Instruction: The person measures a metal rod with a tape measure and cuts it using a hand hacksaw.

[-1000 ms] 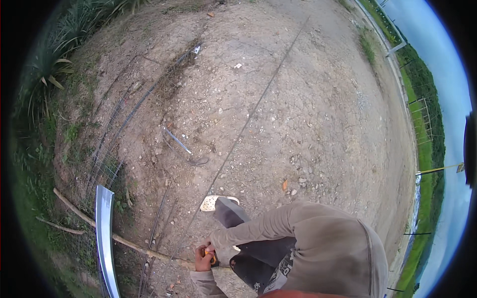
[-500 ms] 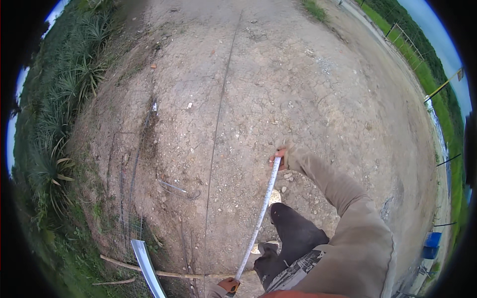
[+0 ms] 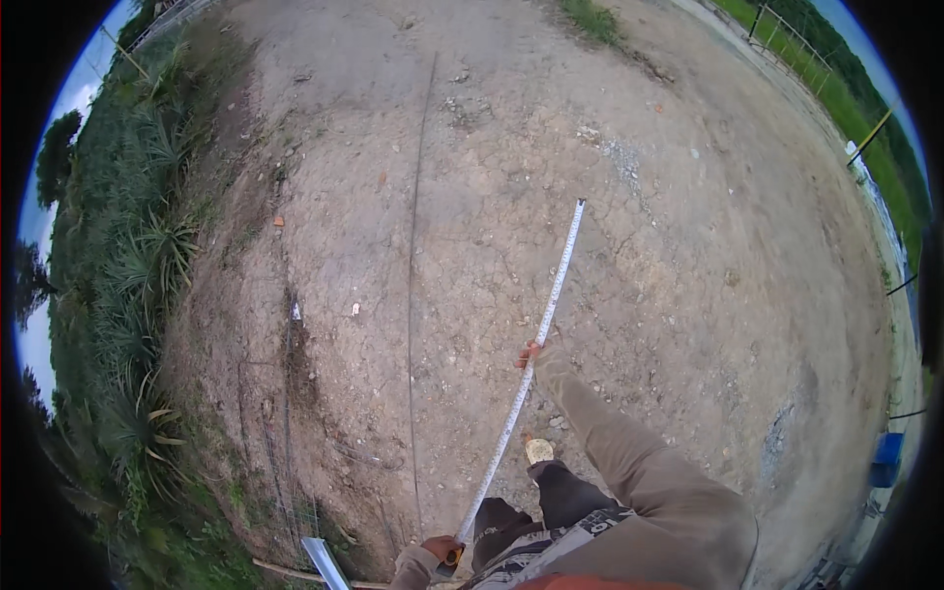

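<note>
Low in the head view, my left hand (image 3: 441, 547) is closed around the black and yellow case of a tape measure (image 3: 451, 560). Its white blade (image 3: 504, 434) runs out over the dirt, slanting up and to the right. Partway along, my right hand (image 3: 529, 354) has its fingers closed on the blade. Beyond those fingers the blade reaches on to a free tip with a dark end hook (image 3: 581, 203). My right arm, in a tan sleeve (image 3: 629, 442), stretches forward. A light-soled shoe (image 3: 538, 450) shows below the blade.
A long thin dark line (image 3: 413, 246) lies along the ground to the left. A metal channel (image 3: 324, 563), a wooden pole (image 3: 275, 567) and wire mesh (image 3: 295, 501) are at lower left. Spiky plants (image 3: 162, 251) border the left; a blue container (image 3: 886, 459) stands far right.
My right hand was near the blade's far end; now a long stretch of blade sticks out beyond it. The view has shifted, and the metal channel sits lower in it.
</note>
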`<state>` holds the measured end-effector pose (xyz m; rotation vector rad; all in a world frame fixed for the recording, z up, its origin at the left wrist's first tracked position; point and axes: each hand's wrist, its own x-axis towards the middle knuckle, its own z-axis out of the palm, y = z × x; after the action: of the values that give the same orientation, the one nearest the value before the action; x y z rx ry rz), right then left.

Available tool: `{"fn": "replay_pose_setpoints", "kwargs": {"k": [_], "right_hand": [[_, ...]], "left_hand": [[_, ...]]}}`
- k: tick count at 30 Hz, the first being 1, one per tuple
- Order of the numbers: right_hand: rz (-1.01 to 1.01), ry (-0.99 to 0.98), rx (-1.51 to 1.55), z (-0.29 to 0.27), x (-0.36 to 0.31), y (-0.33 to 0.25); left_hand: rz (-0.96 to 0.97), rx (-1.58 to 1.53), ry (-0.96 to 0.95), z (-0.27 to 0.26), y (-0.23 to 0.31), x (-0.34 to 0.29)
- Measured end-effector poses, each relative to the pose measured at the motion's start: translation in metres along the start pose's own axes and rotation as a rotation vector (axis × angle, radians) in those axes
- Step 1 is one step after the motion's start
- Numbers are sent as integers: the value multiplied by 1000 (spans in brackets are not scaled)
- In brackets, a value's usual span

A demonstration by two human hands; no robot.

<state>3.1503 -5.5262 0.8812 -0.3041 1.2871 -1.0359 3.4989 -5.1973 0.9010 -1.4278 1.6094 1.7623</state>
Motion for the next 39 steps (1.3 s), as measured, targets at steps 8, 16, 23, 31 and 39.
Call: {"fn": "replay_pose_setpoints", "kwargs": {"k": [8, 16, 23, 31, 39], "right_hand": [[83, -311, -151, 115, 39, -20], [24, -299, -1222, 130, 151, -112], [282, -269, -1748, 140, 162, -273], [488, -225, -1853, 225, 316, -388], [645, -318, -1904, 275, 449, -497]], "left_hand": [[79, 173, 195, -188, 115, 64], [46, 279, 335, -376, 131, 160], [-93, 164, 286, -593, 196, 269], [-364, -609, 320, -846, 323, 421], [-515, -872, 363, -1075, 425, 562]]}}
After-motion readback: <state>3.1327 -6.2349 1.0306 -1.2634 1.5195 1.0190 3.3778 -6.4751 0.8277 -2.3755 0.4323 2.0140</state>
